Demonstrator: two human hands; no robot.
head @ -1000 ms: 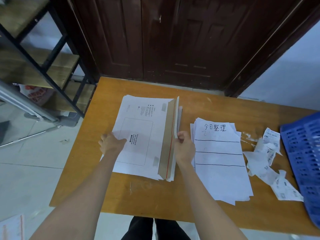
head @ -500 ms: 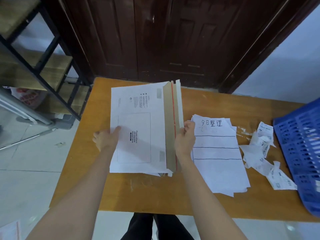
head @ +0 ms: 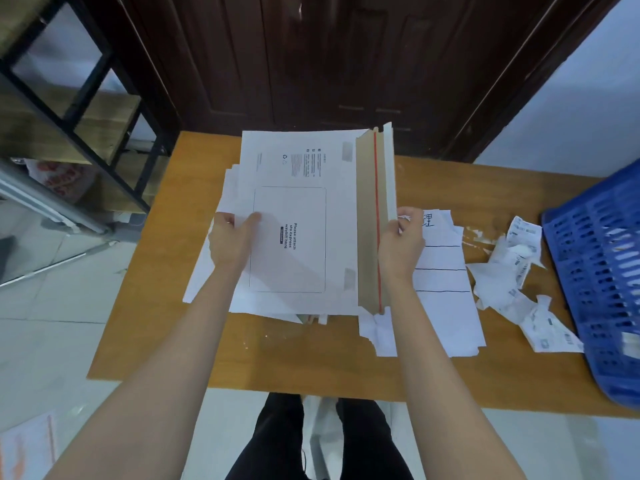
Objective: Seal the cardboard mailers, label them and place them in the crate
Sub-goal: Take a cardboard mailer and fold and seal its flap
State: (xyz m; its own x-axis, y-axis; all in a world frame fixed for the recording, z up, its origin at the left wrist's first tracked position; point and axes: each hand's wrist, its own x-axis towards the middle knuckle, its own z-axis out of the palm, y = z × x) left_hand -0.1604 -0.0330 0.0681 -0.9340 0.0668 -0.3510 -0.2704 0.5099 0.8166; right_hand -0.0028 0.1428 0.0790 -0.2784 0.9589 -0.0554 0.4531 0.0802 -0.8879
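Lifted since a second ago, the mailer [head: 298,216] now tilts up off the stack [head: 207,271] on the worktop [head: 277,358], its far edge raised toward the door [head: 311,64]. Left hand [head: 230,242] grips the mailer's left edge, thumb on top, fingers curled beneath. Right hand [head: 401,247] pinches the open brown flap [head: 369,220] with its red strip. Right of the mailer lie lined sheets [head: 443,289], then crumpled labels [head: 512,271], then the blue crate [head: 602,271].
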